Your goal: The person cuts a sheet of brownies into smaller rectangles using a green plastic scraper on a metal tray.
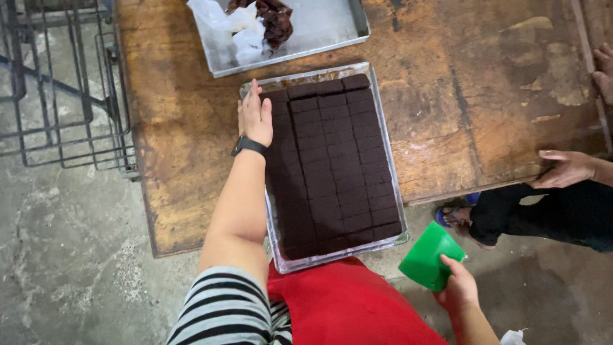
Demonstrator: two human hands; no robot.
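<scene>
A metal tray (pixel 385 144) full of dark brown cake cut into several small squares (pixel 335 160) lies on a worn wooden table (pixel 485 76). My left hand (pixel 255 116), with a black wristband, rests flat on the far left corner of the cake, fingers together and holding nothing. My right hand (pixel 457 287) hangs below the table's near edge and grips a green plastic scraper (pixel 429 257).
A second metal tray (pixel 319 25) with crumpled plastic film and dark scraps sits at the table's far side. A wire rack (pixel 64 83) stands on the concrete floor at left. Another person's hand (pixel 565 167) rests on the table's right edge, their foot in a sandal below.
</scene>
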